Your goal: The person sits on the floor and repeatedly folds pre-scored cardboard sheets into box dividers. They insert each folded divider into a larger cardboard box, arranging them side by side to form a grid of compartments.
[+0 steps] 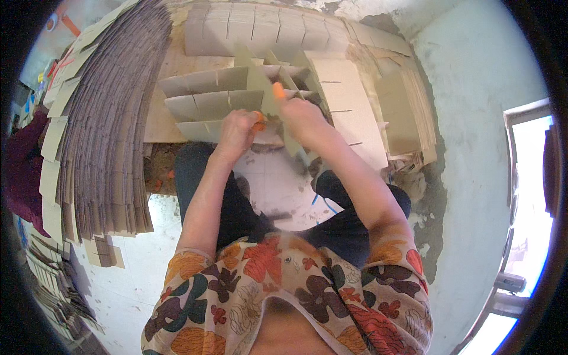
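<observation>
Seen from above, over a floral shirt [284,296] and dark trousers [236,207]. Left hand [236,131] closed around the lower edge of an upright slotted cardboard strip [260,89], thumb and fingers pinched on it, an orange fingertip cover just showing at the grip. Right hand [302,115] clamped on the same strip from the other side, one orange-capped finger [278,90] raised against its face. Strip stood directly between the two hands, touching both, tilted slightly and crossing three long cardboard dividers [207,103] that lay side by side ahead of the knuckles.

Dividers: flat, dull grey-brown board, matte, cut with narrow slits along one edge, interlocked into a partial grid. Beyond it, a finished row of the same slotted pieces [254,26] against the wall. To the right of the right hand, a pile of pale tan slotted sheets [355,112], edges squared, slits visible as dark lines. To the left, well apart from the left hand, a tall fanned stack of thin strips [112,118], ribbed and dark along the exposed edges. Underneath, a pale wooden board [163,127]; rough, patchy concrete floor [473,148] to the right.
</observation>
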### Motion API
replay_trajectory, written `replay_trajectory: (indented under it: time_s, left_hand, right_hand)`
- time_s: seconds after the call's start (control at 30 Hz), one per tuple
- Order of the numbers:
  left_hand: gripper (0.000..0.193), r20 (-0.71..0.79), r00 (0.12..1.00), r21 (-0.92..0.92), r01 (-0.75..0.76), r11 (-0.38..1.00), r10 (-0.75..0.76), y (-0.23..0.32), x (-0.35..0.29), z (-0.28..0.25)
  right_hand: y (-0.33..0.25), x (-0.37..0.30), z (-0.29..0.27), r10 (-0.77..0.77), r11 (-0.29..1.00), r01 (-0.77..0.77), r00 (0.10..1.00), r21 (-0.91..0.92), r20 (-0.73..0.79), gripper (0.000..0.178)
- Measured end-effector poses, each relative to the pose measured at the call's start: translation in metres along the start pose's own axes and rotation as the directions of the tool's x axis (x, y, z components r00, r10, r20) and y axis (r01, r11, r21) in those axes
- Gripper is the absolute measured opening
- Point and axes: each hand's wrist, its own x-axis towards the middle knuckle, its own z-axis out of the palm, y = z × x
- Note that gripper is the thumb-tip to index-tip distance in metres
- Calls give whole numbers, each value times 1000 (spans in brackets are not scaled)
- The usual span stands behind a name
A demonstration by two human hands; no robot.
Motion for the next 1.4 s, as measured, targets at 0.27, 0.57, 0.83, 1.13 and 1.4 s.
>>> replay_trajectory:
  time_s: [0.27, 0.57, 0.83, 1.13, 1.4]
  left_hand:
    - [11, 28, 999, 54, 37, 998, -39, 4, 1, -3]
    - [19, 22, 1000, 119, -3, 993, 0, 5, 6, 5]
    - [62, 300, 947, 265, -196, 944, 112, 40, 17, -13]
    - [71, 438, 898, 299, -172, 939, 25, 35, 20, -6]
    - [59, 23, 998, 196, -64, 978, 61, 16, 3, -30]
  right_hand:
    - [23, 13, -5, -144, 984, 155, 982, 89, -122, 18]
    - [16, -17, 19, -33, 999, 32, 999, 44, 17, 18]
    - [143, -67, -4, 390, 860, -508, 703, -37, -595, 53]
    - [226, -84, 20, 663, 525, -439, 748, 729, -27, 42]
    - [196, -101, -16, 769, 215, -299, 639, 930, 28, 20]
